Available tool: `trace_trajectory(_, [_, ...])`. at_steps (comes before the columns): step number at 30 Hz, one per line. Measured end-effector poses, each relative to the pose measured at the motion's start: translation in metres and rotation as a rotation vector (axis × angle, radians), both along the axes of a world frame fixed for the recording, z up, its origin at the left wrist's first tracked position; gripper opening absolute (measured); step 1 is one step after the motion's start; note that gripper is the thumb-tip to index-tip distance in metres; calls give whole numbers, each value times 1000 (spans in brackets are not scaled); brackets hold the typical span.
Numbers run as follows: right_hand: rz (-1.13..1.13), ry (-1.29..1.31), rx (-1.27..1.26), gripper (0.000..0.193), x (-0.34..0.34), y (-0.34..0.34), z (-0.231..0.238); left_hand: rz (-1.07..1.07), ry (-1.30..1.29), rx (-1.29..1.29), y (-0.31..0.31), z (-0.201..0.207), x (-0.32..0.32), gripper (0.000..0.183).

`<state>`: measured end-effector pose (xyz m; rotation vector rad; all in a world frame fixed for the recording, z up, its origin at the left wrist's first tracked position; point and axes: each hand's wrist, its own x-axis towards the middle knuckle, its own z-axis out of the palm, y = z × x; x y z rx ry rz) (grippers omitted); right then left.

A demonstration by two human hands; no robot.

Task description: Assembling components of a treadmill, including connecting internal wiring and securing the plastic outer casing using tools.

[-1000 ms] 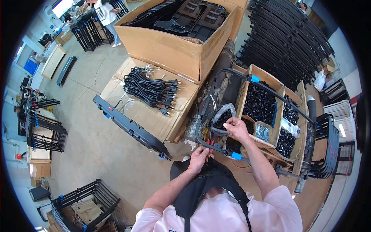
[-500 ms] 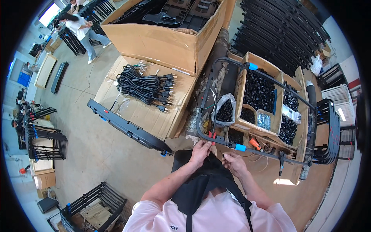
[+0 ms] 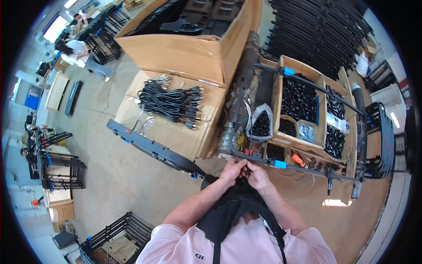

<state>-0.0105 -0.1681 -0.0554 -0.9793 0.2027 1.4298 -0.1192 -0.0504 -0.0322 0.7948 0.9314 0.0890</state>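
My left hand (image 3: 233, 171) and my right hand (image 3: 258, 176) meet in front of my black apron (image 3: 228, 215), fingers pinched together. Whatever lies between the fingertips is too small and covered to make out. Just beyond them runs the near tube of a black rounded frame (image 3: 303, 169), which carries a blue clip (image 3: 280, 164) and a red piece (image 3: 249, 152) close to its corner. To the left of my hands, a long black curved panel (image 3: 154, 148) leans against a cardboard box (image 3: 193, 143).
Black power cables (image 3: 171, 103) lie bundled on the box, before a large open carton (image 3: 171, 53). Wooden bins (image 3: 276, 110) hold small black parts, near a plastic bag (image 3: 262, 125) and an orange-handled tool (image 3: 299, 160). Another person (image 3: 79, 55) stands far left.
My right hand has moved left to meet my left hand, which has shifted slightly right. The view has turned a little, and the far person now leans further over the racks.
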Motion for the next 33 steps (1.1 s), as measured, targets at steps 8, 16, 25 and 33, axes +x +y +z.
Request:
trace_trajectory(8, [481, -753, -173, 24, 8, 7, 68, -257, 63, 86, -6, -16, -20, 35])
trace_trajectory(16, [944, -1911, 228, 27, 14, 50, 129, -180, 27, 747, -32, 5, -47, 33])
trace_trajectory(25, [1522, -2047, 451, 20, 30, 75, 124, -204, -33, 819, -27, -4, -55, 30])
trace_trajectory(33, [1279, -1908, 304, 20, 35, 49, 134, -327, -158, 660, -10, -11, -60, 28])
